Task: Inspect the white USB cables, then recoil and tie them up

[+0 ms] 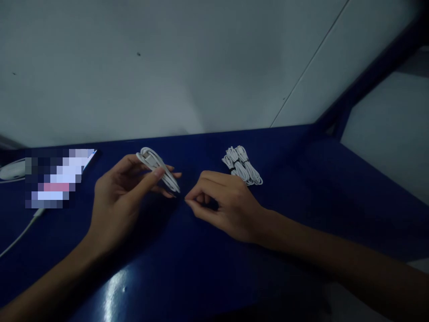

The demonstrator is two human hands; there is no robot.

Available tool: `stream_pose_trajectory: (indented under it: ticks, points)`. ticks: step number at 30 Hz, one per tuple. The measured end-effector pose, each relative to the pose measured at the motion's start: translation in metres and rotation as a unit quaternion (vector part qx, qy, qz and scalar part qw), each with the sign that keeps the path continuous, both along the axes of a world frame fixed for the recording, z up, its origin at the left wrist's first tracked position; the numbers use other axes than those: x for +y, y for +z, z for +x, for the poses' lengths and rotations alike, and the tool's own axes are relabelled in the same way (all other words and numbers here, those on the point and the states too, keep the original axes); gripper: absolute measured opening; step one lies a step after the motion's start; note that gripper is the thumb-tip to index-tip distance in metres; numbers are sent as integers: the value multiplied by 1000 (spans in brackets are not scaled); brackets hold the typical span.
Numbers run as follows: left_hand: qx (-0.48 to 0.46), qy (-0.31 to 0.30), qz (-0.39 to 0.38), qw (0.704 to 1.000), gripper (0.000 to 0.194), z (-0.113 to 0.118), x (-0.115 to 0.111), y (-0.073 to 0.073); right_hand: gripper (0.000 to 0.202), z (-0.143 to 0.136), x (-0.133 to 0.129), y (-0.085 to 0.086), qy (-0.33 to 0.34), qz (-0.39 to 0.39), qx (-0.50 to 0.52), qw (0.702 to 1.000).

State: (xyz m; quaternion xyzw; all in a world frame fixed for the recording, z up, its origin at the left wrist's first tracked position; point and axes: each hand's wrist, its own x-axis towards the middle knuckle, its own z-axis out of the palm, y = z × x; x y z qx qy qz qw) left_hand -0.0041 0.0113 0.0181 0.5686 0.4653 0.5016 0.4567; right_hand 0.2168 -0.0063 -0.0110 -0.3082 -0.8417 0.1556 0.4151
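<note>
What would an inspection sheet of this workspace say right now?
Surface: glossy blue tabletop, light reflected in front.
Job's things: coiled white cable; tied white cable bundles beyond the right hand.
Clutter: pixelated phone-like device, left; rounded white object, far left.
Hands: left hand holds the coil; right pinches, contents unclear.
Cables: white cord runs from the device to the left edge.
Surroundings: pale wall panel behind.
</note>
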Motion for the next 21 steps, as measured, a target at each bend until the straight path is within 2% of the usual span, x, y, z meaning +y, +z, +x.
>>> stream_pose_trajectory:
  ticks: [4,9,12,16,21]
  points:
    - [-8,54,23,998,18,-3,6,1,14,2,1,1,11,7,-6,1000]
    - [-18,99,59,993,14,-6,10,0,15,5,4,1,5,65,-14,998]
    - [-39,108,43,992,14,-6,11,-1,17,6,6,1,-36,83,-19,996]
    - [-67,111,0,992,15,-6,11,-1,16,7,7,-1,-103,53,-49,992]
    - [-80,132,9,988,12,-5,11,2,17,9,5,-3,-151,36,-94,983]
